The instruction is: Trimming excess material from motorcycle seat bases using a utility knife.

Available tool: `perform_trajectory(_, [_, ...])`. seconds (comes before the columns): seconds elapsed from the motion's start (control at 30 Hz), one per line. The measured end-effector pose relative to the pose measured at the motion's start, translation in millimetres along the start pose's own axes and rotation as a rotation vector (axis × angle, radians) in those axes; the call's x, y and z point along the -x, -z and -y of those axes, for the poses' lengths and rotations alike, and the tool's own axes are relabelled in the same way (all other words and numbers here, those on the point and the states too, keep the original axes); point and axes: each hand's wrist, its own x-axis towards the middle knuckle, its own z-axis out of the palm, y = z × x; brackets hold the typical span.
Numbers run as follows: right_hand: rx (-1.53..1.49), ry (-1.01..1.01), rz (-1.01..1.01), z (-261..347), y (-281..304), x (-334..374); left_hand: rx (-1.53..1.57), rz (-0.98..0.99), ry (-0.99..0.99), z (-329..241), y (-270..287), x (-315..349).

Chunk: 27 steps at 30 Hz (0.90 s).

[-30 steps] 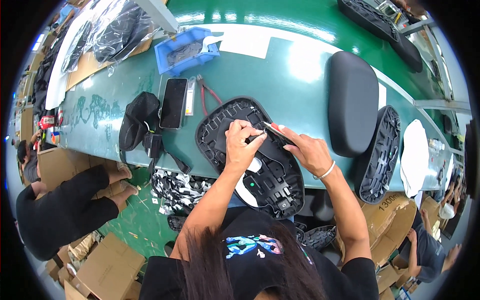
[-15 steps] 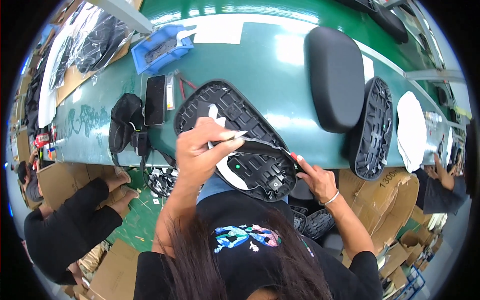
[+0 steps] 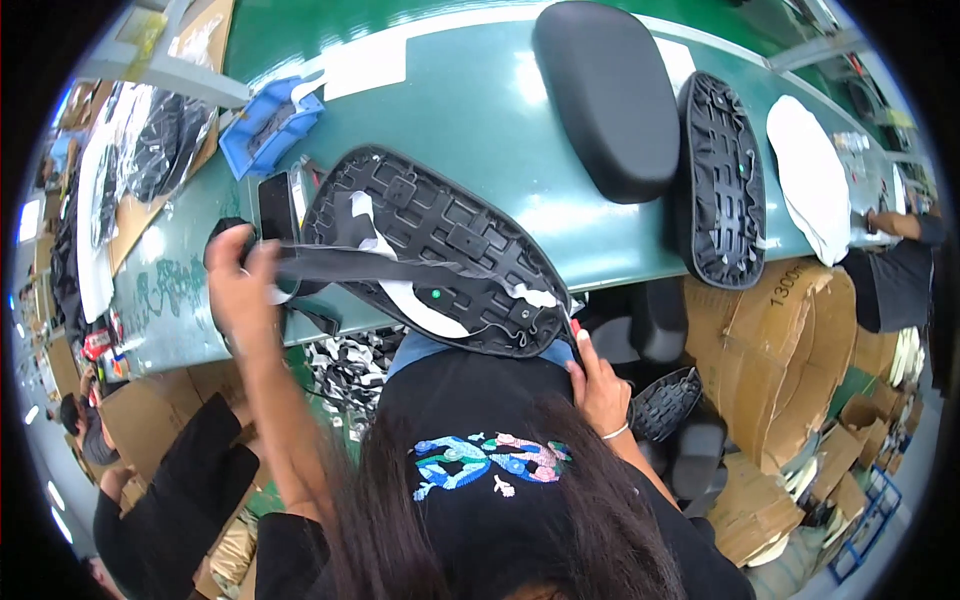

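A black, ribbed plastic seat base [image 3: 440, 225] with a dark cover edge lies underside up at the table's near edge, partly over my lap. From it a strip of black fabric [image 3: 380, 264] with a pale edge stretches off to the left. My left hand [image 3: 243, 290] pinches the free end of that strip, slightly blurred. At the base's near right corner, my right hand [image 3: 602, 388] grips a slim red-handled tool [image 3: 574, 328]; its tip is hard to make out. White cut fabric [image 3: 425, 308] lies across the base, by a small green dot.
A black padded seat [image 3: 610, 100] and another black base [image 3: 722, 180] stand to the right, beside a white oval piece [image 3: 808, 180]. A blue bin [image 3: 270, 125] and a phone [image 3: 279, 208] are at left. Cardboard boxes [image 3: 770, 350] and co-workers flank the table.
My left hand has swung far to the left, drawing the fabric strip out long from the base. My right hand has shifted slightly down and left with the tool. The view has turned.
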Motion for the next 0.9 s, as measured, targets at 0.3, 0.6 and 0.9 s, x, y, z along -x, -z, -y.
perform_trajectory(0.3, [-0.397,-0.036,-0.087,-4,-5,-9,-0.132,0.843,-1.148,-112,-183,124])
perform_trajectory(0.6, [-0.058,-0.067,-0.083,8,-3,-81,0.641,0.922,-0.679,-104,-239,56])
perform_trajectory(0.9, [-0.045,-0.107,-0.074,16,18,-101,0.447,1.077,-0.552,-128,-221,5])
